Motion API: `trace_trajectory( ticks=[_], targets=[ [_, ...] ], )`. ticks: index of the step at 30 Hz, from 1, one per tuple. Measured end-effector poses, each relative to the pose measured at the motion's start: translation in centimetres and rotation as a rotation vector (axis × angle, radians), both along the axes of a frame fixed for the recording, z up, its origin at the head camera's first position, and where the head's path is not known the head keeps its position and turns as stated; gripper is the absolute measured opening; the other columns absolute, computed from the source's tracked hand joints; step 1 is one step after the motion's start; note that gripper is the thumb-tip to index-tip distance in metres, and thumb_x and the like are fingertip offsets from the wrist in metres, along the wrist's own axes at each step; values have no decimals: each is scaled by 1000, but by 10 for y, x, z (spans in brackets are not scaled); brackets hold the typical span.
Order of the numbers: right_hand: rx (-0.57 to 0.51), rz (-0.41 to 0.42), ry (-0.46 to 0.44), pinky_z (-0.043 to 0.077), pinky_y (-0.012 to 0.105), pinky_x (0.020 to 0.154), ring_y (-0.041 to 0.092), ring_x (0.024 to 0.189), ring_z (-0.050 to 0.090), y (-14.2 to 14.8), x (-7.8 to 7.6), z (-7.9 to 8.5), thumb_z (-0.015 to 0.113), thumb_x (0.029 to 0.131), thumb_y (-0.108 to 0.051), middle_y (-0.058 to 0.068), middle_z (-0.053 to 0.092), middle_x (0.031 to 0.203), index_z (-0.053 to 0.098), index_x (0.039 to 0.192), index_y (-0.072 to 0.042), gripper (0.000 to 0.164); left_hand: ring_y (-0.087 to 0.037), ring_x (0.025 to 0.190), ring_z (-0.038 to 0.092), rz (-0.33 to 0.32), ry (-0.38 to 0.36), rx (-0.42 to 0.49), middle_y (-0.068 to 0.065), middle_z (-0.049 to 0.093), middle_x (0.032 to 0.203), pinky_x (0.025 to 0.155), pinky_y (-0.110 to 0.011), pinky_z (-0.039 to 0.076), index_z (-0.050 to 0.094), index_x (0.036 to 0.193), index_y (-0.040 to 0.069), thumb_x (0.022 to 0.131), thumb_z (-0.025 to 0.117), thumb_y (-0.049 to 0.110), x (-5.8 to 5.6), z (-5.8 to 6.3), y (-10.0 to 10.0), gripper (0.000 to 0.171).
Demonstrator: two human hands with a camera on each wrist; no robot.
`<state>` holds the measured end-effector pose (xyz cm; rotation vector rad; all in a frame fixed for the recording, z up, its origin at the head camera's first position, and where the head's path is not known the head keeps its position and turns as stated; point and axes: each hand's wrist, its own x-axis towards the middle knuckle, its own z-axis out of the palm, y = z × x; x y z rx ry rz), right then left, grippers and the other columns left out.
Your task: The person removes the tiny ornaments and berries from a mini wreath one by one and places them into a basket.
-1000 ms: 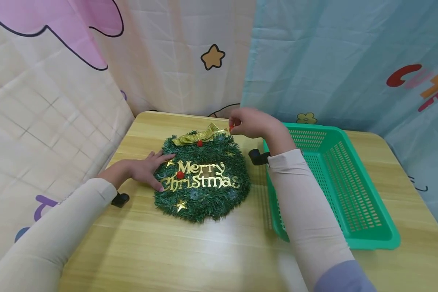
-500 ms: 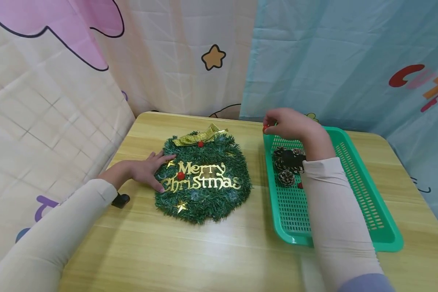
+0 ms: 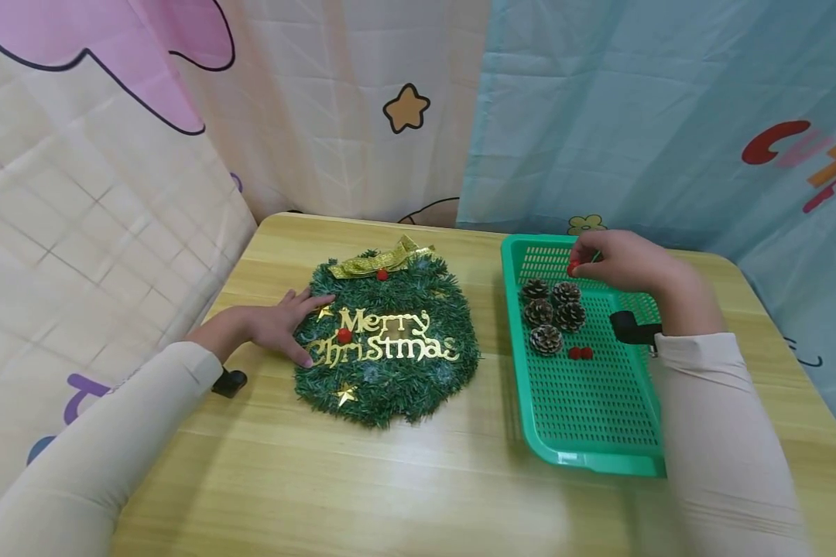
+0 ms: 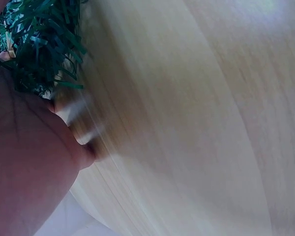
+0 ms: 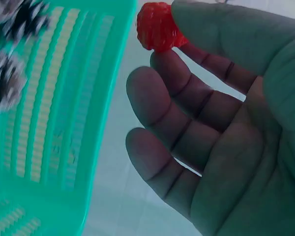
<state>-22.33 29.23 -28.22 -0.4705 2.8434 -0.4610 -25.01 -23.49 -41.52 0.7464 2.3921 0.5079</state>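
A green wreath (image 3: pixel 418 398) with gold "Merry Christmas" lettering (image 3: pixel 418 346), gold stars and a gold ribbon (image 3: pixel 376 261) lies on the table. One red berry (image 3: pixel 382 275) sits at its top, another by the lettering. My left hand (image 3: pixel 279 325) rests on the wreath's left edge, fingers spread. Over the far part of the green basket (image 3: pixel 522 387), my right hand (image 3: pixel 627 263) pinches a bumpy red artificial berry (image 5: pixel 156 27) between thumb and finger. Its other fingers are loosely bent in the right wrist view.
Several pine cones (image 3: pixel 546 340) and two red berries (image 3: pixel 580 353) lie on the basket's left side. My right forearm covers the basket's right front. The wooden table (image 3: pixel 362 487) meets printed curtains (image 3: pixel 362 116) at its back.
My right hand has travelled right, from beside the gold ribbon to over the basket, with the red berry still pinched. Pine cones in the basket have come into sight. My left hand stays put.
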Motion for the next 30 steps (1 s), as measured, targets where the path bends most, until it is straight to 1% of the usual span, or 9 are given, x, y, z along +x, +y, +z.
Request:
trace_trajectory(
  ticks=[5,10,17,24,30],
  targets=[
    [33,-23,-33,43,41,66,25,83,52,21,9,-6,60,100,-15,7,62,99,62,103,-8,8,-57,140,-18,5,1,0,-32,-15,158,104,-78,4,2,161,19,77,84,45,2,1,0,121],
    [49,-7,-62,43,38,64,22,78,51,36,12,-14,61,100,-15,4,61,95,62,102,-8,8,-57,140,-18,10,0,-2,-31,-16,159,104,-78,4,1,161,20,77,84,46,3,1,-1,121],
    [37,32,-106,42,37,64,20,76,49,46,19,-27,62,98,-12,4,59,93,62,100,-9,4,-57,140,-18,1,11,1,-31,-15,159,105,-77,4,1,161,20,77,83,47,1,0,-1,120],
    [30,98,-131,44,37,68,20,83,52,49,20,-40,64,97,-13,1,63,97,63,96,-8,5,-57,140,-18,3,12,-2,-32,-15,158,105,-77,4,2,161,20,77,83,47,1,-2,-2,120],
    [28,138,-176,46,38,71,19,87,55,55,18,-55,63,98,-12,-1,63,95,65,94,-9,6,-58,139,-18,-5,16,1,-33,-14,158,105,-77,4,2,161,19,78,83,48,0,-3,-1,120]
  ],
)
